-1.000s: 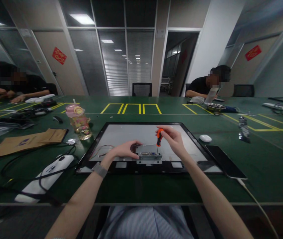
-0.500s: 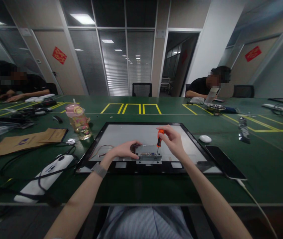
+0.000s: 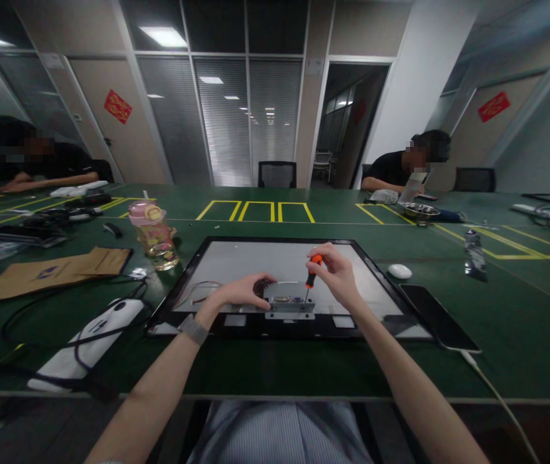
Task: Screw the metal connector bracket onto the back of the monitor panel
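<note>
A black-framed display panel [image 3: 250, 258] lies flat in front of me, its pale back facing up. Near its front edge sits a metal bracket [image 3: 290, 315] with connector ports along it. My left hand [image 3: 240, 291] curls round the bracket's left end, thumb in front and fingers behind; part of the grip is hidden. In my right hand [image 3: 336, 270] is an orange and black screwdriver [image 3: 311, 277], held by its handle between thumb and fingers. Its shaft slants down to the right part of the bracket; the tip is too small to make out. Thin wires [image 3: 197, 290] lie left of my left hand.
Left of the panel stand a pink-lidded bottle [image 3: 153, 235], a brown paper envelope [image 3: 57, 270] and a white power strip [image 3: 86, 345] with black cables. At right lie a white mouse-like case [image 3: 399, 271] and a phone [image 3: 436, 312] on a cable. Co-workers sit across the table.
The screwdriver's handle has tipped slightly to the right, and my right fingers have shifted a little on it. My left hand stays at the bracket.
</note>
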Action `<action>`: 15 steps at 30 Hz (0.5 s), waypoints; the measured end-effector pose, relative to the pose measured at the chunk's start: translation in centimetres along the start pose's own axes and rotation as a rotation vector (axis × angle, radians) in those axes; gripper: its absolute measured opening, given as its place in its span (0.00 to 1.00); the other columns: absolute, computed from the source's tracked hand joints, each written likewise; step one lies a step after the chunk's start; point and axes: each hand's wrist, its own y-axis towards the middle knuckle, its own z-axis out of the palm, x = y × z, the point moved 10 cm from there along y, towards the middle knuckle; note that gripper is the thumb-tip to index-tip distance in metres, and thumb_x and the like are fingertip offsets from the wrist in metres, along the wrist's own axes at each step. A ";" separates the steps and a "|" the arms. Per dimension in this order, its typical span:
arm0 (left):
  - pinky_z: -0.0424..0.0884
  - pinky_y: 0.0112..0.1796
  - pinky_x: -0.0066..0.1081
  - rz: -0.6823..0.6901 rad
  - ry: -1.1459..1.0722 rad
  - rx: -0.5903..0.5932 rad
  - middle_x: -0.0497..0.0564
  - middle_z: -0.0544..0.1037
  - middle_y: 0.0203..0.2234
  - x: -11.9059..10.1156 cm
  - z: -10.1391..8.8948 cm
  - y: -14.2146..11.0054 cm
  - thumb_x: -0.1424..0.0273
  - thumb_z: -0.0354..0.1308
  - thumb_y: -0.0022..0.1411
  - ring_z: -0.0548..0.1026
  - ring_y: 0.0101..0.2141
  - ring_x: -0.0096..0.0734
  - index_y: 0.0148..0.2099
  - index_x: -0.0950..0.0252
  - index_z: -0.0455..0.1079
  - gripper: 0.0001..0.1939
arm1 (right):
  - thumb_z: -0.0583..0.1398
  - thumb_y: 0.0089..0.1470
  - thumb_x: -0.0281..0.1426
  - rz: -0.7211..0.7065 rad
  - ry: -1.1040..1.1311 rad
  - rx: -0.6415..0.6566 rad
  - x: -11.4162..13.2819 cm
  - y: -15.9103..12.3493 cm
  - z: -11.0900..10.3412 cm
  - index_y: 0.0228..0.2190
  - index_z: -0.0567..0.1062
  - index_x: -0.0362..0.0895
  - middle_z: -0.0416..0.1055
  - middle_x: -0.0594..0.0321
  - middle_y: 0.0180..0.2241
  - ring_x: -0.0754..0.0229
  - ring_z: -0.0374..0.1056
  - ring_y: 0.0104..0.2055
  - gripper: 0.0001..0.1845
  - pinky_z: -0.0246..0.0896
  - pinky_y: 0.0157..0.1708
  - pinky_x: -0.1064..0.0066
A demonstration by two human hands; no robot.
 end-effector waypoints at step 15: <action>0.66 0.48 0.40 0.007 0.011 0.000 0.54 0.71 0.50 0.5 0.0 0.1 0.64 0.69 0.46 0.71 0.47 0.42 0.57 0.61 0.64 0.35 | 0.64 0.50 0.42 0.241 0.339 0.056 -1.4 -0.3 1.3 0.33 0.77 0.50 0.72 0.62 0.33 0.57 0.70 0.39 0.11 0.65 0.46 0.60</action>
